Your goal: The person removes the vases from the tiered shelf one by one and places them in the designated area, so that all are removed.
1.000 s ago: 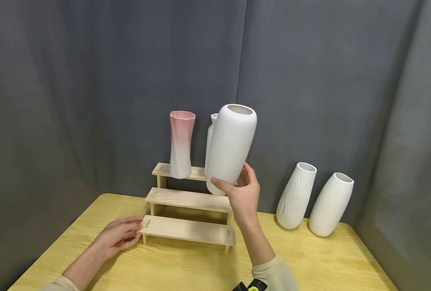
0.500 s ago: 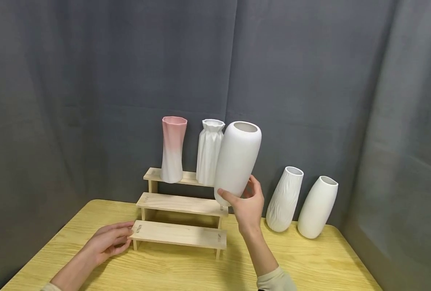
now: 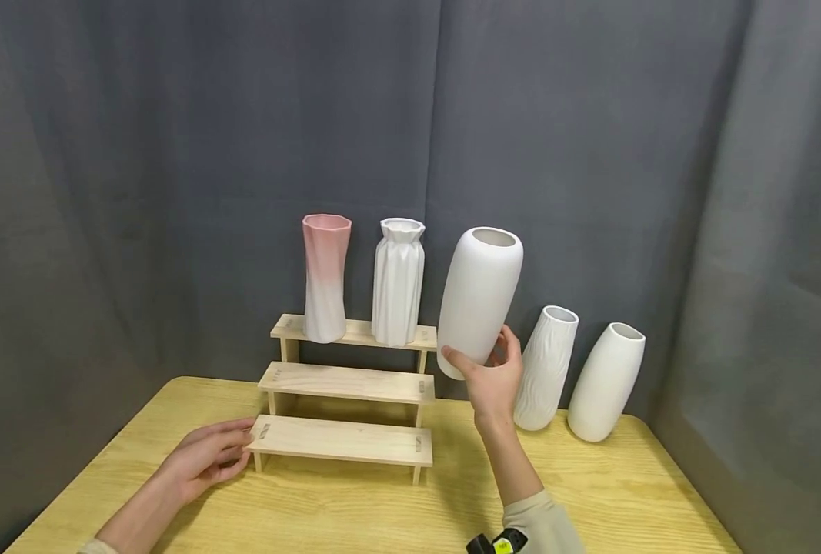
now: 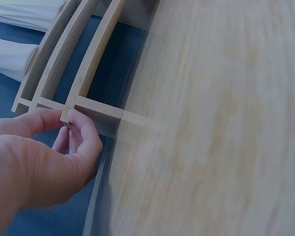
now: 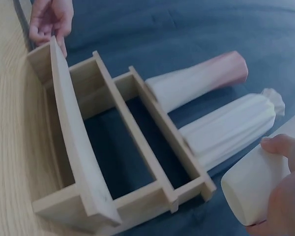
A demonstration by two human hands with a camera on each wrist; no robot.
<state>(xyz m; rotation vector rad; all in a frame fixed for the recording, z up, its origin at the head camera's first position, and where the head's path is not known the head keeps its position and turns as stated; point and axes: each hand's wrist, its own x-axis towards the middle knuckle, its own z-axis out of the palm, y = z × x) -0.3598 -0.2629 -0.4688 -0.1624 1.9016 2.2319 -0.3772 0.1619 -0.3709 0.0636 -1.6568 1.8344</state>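
My right hand (image 3: pixel 496 385) grips a smooth white vase (image 3: pixel 481 300) low on its body, thumb in front. The vase is held up in the air, slightly tilted, right of the three-tier wooden stand (image 3: pixel 341 440). In the right wrist view, that vase's base (image 5: pixel 238 201) shows beside the end of the top tier, apart from it. My left hand (image 3: pixel 205 458) pinches the left end of the lowest tier; in the left wrist view, thumb and finger close on the board's end (image 4: pixel 71 105). On the top tier stand a pink-and-white vase (image 3: pixel 325 281) and a pleated white vase (image 3: pixel 398 285).
Two more white vases stand on the yellow wooden table (image 3: pixel 555 492) at the right: a wavy-textured one (image 3: pixel 547 369) and a smooth one (image 3: pixel 605 385). The wavy one is close behind my right hand. Grey curtains (image 3: pixel 555 115) hang behind the table and at its sides.
My right hand has carried the smooth white vase to the right, uncovering the pleated vase and the top tier's right end. My left hand stays on the stand. The head view has shifted slightly.
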